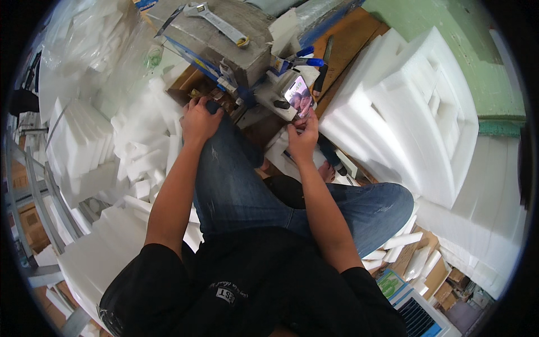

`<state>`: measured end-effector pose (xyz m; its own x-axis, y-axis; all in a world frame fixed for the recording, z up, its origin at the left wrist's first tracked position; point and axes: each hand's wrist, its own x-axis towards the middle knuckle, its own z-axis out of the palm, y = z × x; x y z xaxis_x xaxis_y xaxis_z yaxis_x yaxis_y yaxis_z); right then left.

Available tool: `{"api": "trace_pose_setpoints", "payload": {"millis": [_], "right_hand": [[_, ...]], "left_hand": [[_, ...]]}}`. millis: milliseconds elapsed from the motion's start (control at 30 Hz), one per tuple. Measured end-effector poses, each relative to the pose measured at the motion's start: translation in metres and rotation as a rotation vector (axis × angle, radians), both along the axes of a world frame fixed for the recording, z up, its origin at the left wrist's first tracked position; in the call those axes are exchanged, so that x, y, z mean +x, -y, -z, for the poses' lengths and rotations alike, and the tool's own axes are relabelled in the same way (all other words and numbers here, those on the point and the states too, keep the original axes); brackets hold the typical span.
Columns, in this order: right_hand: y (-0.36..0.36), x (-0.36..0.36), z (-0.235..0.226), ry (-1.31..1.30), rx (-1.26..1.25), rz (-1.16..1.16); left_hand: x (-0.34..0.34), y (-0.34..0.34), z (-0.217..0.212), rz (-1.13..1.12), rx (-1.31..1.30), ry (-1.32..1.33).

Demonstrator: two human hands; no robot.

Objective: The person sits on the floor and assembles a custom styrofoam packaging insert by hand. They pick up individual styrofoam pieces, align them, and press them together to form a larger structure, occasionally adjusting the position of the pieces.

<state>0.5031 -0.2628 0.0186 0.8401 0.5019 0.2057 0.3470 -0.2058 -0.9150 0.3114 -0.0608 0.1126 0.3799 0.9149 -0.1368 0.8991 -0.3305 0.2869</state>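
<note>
Seated among white foam offcuts (140,163). Left hand (197,121) gripping knee just left of phone (298,94); right hand (303,137) pinching small foam piece (287,143) below phone. Likely mid-trimming; steady grip needed next.

Green wall (494,73); white foam stacks (415,112) crowding floor.

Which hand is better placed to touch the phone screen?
The right hand, probably: its fingers are already at the lower edge of the phone, while the left hand rests on the knee.

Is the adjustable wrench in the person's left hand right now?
No, the wrench lies on top of the grey block, while the left hand rests on the knee.
</note>
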Motion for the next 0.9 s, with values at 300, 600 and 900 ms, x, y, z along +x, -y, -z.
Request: {"api": "trace_pose_setpoints", "payload": {"millis": [300,600,900], "right_hand": [[0.005,0.003,0.003,0.026,-0.083,-0.006],[0.005,0.006,-0.002,0.042,-0.130,0.003],[0.003,0.002,-0.012,-0.048,-0.094,0.067]], "left_hand": [[-0.002,-0.002,0.006,-0.024,-0.019,0.008],[-0.003,-0.002,0.002,-0.024,-0.030,0.021],[-0.003,-0.004,0.007,-0.039,-0.008,0.011]]}}
